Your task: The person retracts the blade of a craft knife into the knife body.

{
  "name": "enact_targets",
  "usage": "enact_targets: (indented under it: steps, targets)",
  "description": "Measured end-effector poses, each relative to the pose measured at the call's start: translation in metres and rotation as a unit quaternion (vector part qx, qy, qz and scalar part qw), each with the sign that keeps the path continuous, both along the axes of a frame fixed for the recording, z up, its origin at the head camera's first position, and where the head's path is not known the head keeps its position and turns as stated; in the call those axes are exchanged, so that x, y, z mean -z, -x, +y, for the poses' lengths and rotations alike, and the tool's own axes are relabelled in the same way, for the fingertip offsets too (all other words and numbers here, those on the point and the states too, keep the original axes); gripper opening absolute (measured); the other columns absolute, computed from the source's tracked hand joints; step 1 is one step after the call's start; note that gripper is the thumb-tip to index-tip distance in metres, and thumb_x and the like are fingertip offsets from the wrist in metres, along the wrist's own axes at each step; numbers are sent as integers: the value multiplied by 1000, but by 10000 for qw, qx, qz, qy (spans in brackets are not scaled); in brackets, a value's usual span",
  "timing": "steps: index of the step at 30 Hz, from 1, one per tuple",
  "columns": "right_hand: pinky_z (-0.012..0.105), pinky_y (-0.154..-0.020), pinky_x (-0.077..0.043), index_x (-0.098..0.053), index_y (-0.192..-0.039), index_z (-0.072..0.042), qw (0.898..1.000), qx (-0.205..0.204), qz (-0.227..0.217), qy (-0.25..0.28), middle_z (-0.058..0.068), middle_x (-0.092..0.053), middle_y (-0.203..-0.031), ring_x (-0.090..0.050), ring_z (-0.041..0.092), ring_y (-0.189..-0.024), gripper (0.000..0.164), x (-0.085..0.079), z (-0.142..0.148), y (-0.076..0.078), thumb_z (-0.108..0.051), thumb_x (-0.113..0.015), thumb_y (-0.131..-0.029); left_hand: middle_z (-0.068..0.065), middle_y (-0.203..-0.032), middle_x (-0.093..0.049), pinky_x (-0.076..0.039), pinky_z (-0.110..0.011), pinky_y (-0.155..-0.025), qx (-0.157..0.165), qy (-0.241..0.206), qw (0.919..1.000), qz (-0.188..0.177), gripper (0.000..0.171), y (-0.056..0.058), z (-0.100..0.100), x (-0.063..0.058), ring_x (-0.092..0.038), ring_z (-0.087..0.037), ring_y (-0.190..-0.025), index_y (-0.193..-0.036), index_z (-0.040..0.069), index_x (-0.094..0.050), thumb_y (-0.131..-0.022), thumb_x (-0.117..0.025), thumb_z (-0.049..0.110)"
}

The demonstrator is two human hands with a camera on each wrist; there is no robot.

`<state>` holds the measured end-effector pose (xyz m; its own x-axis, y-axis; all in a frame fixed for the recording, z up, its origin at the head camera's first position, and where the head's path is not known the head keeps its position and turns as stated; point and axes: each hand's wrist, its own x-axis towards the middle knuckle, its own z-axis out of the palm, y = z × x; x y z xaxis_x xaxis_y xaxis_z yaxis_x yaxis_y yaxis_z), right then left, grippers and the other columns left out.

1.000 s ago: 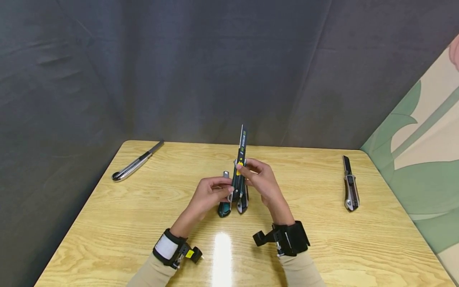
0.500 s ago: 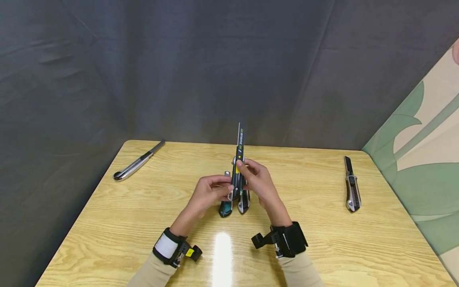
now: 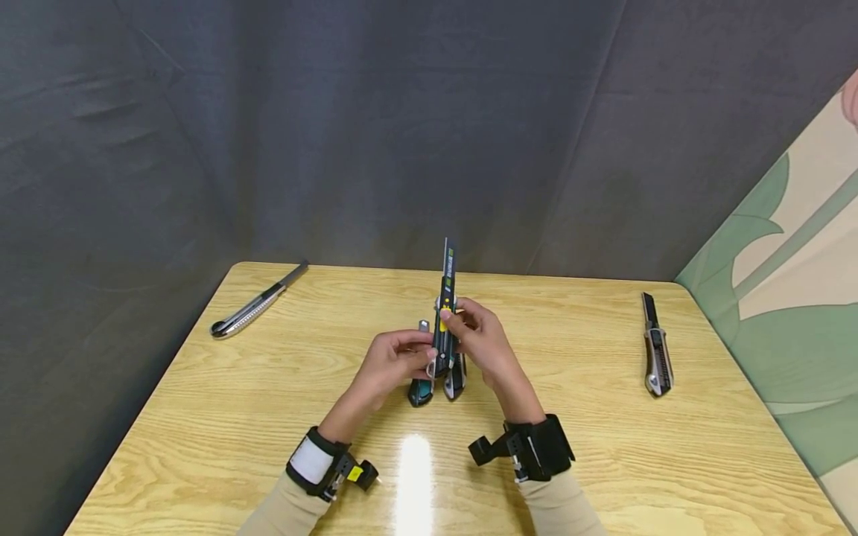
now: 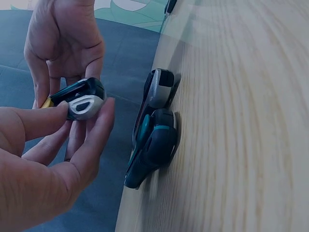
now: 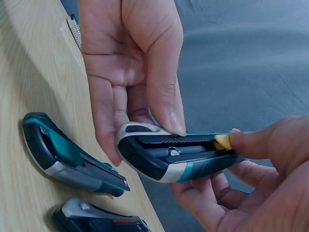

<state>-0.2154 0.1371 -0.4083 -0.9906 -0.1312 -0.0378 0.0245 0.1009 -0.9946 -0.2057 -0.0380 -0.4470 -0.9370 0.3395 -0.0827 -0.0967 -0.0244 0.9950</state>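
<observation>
Both hands hold one black-and-teal utility knife (image 3: pixel 442 342) above the table, its long dark blade (image 3: pixel 450 260) out and pointing away from me. My left hand (image 3: pixel 389 365) pinches the silver-trimmed butt end between thumb and fingers. Farther up the body, my right hand (image 3: pixel 489 339) grips the knife, its thumb on the yellow slider (image 5: pixel 222 142). On the table beneath lie a teal-and-black utility knife (image 5: pixel 72 154) and a silver-and-black one (image 5: pixel 104 218), side by side. In the head view, the hands and the held knife partly cover both.
A slim silver utility knife (image 3: pixel 249 313) lies at the table's back left. Another with a black blade (image 3: pixel 658 357) rests on the right. The wooden table (image 3: pixel 268 417) meets a dark curtain (image 3: pixel 402 134) behind and a patterned panel (image 3: pixel 798 327) at right.
The held knife has shifted slightly left. Its blade tip rose a little, then dipped back down, and the right hand moved with it. The left hand stays at the butt end.
</observation>
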Motion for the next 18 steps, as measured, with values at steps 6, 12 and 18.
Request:
enact_targets:
  steps: [6,12,18]
  targets:
    - [35,-68,-59,-61,-112,-9,10000,9,-49,-50,11,-55,-95,-55,22,-82,25,0,1,1,-27,-57,-94,-26,-109,-64,-61,-47,-76,-45,-9,10000,70,29,0,1,1,-65,-27,-89,-115,1,-64,-87,-66,10]
    - [33,-66,-59,-60,-115,-7,9999,-70,-59,67,11,-55,-93,-56,22,-80,26,2,1,2,-22,-57,-94,-26,-109,-64,-60,-47,-77,-21,3,10000,10,29,0,1,0,-65,-28,-90,-115,1,-64,-87,-66,9]
    - [30,-63,-58,-58,-120,-9,9998,-168,-4,74,12,-56,-92,-59,25,-78,28,2,0,1,-16,-59,-93,-30,-109,-62,-59,-52,-79,22,27,10000,-1,29,-3,-1,-9,-65,-33,-90,-116,-6,-61,-88,-62,3]
